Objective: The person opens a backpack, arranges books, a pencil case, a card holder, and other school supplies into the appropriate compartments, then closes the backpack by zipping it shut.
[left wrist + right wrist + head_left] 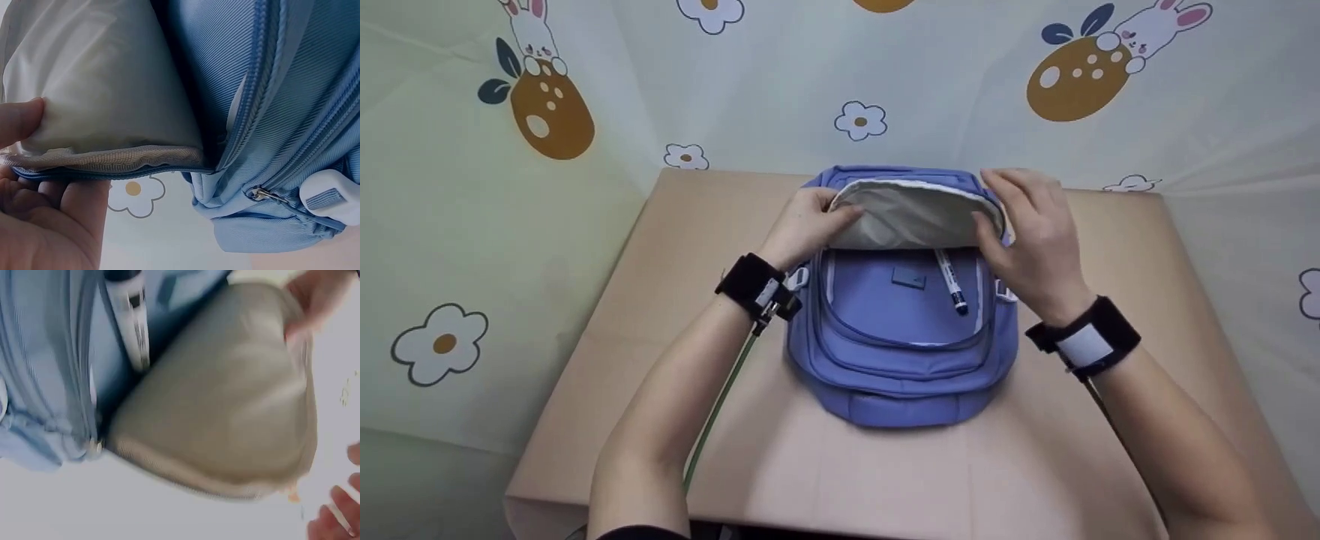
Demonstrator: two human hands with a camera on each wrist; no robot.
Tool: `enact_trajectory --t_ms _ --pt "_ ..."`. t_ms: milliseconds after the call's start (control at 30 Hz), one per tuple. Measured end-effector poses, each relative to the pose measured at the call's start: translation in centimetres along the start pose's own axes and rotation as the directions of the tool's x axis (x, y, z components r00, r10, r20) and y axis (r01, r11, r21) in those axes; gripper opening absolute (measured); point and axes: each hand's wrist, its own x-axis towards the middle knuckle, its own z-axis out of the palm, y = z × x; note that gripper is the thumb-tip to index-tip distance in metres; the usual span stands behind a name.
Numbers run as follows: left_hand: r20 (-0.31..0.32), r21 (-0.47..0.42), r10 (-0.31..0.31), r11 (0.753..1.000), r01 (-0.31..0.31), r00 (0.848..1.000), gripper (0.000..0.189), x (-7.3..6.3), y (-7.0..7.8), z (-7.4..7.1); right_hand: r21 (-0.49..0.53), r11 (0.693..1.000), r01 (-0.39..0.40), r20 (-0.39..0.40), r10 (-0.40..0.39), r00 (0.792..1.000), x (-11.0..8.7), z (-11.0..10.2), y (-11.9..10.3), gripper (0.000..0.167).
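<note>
A blue backpack (904,382) lies on the table with its front pocket unzipped. The pocket's flap (915,217) is folded back, its grey lining facing me. My left hand (808,225) pinches the flap's left edge, thumb on the lining and fingers behind, as the left wrist view shows. The right hand (1039,240) is beside the flap's right edge, fingers spread; in the right wrist view its fingertips (332,523) are apart from the fabric. A white marker with a dark cap (951,281) lies in the open pocket, its upper end hidden by the flap.
The backpack rests on a table with a tan cover (675,360). Behind and at the sides hangs a pale curtain (780,82) printed with rabbits and flowers. White side buckles (329,197) and a zipper pull (260,194) show on the bag.
</note>
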Motion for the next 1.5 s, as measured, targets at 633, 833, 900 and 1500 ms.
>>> enact_trajectory --t_ms 633,833,900,1500 --pt "0.130 0.309 0.358 0.871 -0.381 0.925 0.022 -5.0 -2.2 0.5 -0.066 0.997 -0.051 0.120 0.058 0.991 -7.2 -1.1 1.5 0.025" --pt "0.303 0.476 0.548 0.622 -0.622 0.780 0.040 -6.9 -3.7 0.7 -0.015 0.995 0.097 0.135 -0.094 0.986 -9.8 -0.7 1.5 0.027" --pt "0.352 0.495 0.557 0.571 -0.655 0.752 0.039 -7.2 -4.2 0.7 0.006 0.992 0.128 0.155 -0.128 0.980 -10.3 -0.6 1.6 0.025" --pt "0.590 0.610 0.305 0.439 -0.660 0.748 0.049 -8.1 -3.3 1.3 0.069 0.973 0.220 0.295 -0.231 0.927 -13.3 -0.6 2.6 0.033"
